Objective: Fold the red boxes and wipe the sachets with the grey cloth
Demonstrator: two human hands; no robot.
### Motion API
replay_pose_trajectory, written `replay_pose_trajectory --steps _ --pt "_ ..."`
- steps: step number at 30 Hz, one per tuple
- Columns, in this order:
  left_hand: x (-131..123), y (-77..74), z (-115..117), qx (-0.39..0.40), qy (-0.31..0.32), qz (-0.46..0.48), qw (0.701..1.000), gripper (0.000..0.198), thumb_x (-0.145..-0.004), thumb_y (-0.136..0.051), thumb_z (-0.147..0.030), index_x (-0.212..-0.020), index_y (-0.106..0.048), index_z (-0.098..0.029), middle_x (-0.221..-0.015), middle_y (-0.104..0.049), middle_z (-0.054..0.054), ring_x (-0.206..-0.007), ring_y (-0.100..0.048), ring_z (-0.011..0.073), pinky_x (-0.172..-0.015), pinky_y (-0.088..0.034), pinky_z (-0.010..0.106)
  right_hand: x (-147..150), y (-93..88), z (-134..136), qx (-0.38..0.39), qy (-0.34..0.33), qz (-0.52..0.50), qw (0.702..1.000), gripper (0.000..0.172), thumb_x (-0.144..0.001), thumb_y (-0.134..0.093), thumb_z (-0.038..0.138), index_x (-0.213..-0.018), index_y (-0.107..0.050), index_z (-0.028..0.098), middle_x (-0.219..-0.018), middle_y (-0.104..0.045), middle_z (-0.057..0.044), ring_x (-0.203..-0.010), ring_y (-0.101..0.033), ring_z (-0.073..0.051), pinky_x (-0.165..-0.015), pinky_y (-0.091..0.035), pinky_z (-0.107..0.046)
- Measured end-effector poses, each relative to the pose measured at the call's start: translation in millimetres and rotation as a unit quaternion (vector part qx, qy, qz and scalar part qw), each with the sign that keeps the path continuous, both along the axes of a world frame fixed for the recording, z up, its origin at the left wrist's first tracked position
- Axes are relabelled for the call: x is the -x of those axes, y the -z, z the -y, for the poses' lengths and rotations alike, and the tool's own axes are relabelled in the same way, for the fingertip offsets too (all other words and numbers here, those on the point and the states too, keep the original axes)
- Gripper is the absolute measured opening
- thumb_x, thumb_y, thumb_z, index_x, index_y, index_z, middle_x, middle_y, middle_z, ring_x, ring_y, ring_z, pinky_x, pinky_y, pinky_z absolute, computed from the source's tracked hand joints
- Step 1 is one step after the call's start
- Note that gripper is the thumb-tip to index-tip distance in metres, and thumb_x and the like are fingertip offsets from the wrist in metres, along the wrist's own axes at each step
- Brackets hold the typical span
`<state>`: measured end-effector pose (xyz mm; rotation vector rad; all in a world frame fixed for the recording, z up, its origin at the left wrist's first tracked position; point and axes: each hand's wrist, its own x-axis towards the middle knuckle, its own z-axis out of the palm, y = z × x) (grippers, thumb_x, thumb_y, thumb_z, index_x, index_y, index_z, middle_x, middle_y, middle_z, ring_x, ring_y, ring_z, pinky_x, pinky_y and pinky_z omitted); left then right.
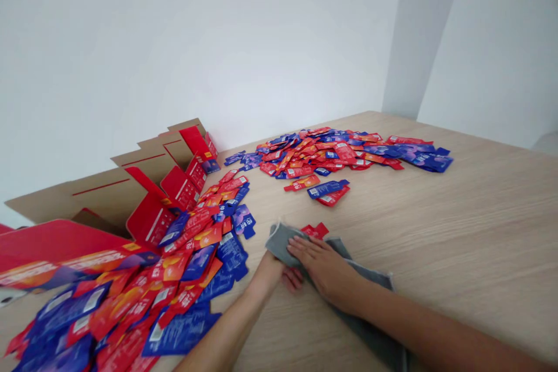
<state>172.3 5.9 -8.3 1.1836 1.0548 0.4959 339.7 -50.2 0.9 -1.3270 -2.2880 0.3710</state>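
A grey cloth (281, 242) is draped over part of my left hand (293, 279). The fingers that show beneath it are curled; what they hold, if anything, is hidden. My right hand (322, 264) lies on top, its fingers close together, pressing the cloth against my left hand. The rest of the cloth trails under my right forearm along the table. Just behind the hands, a red flat packet (317, 230) is partly covered. Closest beyond it lie a blue packet (326, 188) and a red packet (335, 196), overlapping.
A big pile of red and blue packets (331, 151) spreads across the back of the wooden table (471, 215). More packets (174, 279) heap along the left side. Opened red cardboard boxes (150, 209) with brown flaps stand at the left, near the white wall (218, 40).
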Motion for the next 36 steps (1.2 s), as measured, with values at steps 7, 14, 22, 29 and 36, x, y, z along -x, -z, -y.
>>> replay_pose_trajectory --steps 7,14,22,29,36 --pt "-9 -7.4 -2 0.003 0.044 -0.031 0.999 0.02 -0.065 -0.057 -0.034 -0.072 -0.051 -0.017 -0.046 -0.059 0.003 -0.037 -0.055 0.016 -0.036 -0.043 0.025 0 -2.4 2 0.0 0.028 0.017 0.999 0.051 -0.083 -0.035 0.01 -0.134 -0.043 0.011 -0.14 -0.042 -0.011 -0.131 -0.032 -0.019 -0.108 -0.028 -0.04" --pt "0 -19.6 11 -0.294 0.075 -0.206 0.93 0.018 -0.086 -0.035 -0.031 -0.092 -0.048 -0.02 -0.055 -0.057 -0.002 -0.043 -0.054 0.0142 -0.041 -0.041 0.023 -48 9.7 -26 0.043 0.196 -0.064 0.978 0.045 -0.084 -0.032 0.013 -0.124 -0.054 0.009 -0.126 -0.056 -0.014 -0.119 -0.049 -0.022 -0.102 -0.036 -0.04" --pt "39 -29.1 17 -0.743 0.251 -0.321 0.531 0.017 -0.088 -0.04 -0.014 -0.088 -0.057 -0.018 -0.069 -0.058 0.004 -0.065 -0.054 0.0163 -0.059 -0.043 0.026 -25 -18.8 8 -0.028 0.101 -0.109 0.988 0.046 -0.088 -0.03 0.019 -0.131 -0.047 0.016 -0.131 -0.053 -0.01 -0.122 -0.045 -0.02 -0.105 -0.032 -0.04" --pt "38 -26.2 19 -0.685 0.255 -0.306 0.61 0.022 -0.087 -0.037 -0.013 -0.079 -0.057 -0.018 -0.069 -0.061 0.003 -0.064 -0.057 0.0153 -0.059 -0.043 0.025 -18 4.4 -3 0.023 0.074 0.027 0.997 0.052 -0.082 -0.03 0.007 -0.13 -0.047 0.01 -0.135 -0.047 -0.013 -0.127 -0.039 -0.021 -0.105 -0.031 -0.043" --pt "70 -65.2 -25 -0.378 -0.251 -0.044 0.89 0.027 -0.077 -0.057 -0.041 -0.065 -0.051 -0.019 -0.05 -0.051 -0.005 -0.044 -0.045 0.0087 -0.045 -0.036 0.019 -42 20.4 -19 -0.009 0.128 0.044 0.991 0.048 -0.086 -0.03 0.011 -0.131 -0.047 0.012 -0.134 -0.049 -0.012 -0.127 -0.039 -0.022 -0.104 -0.032 -0.044"
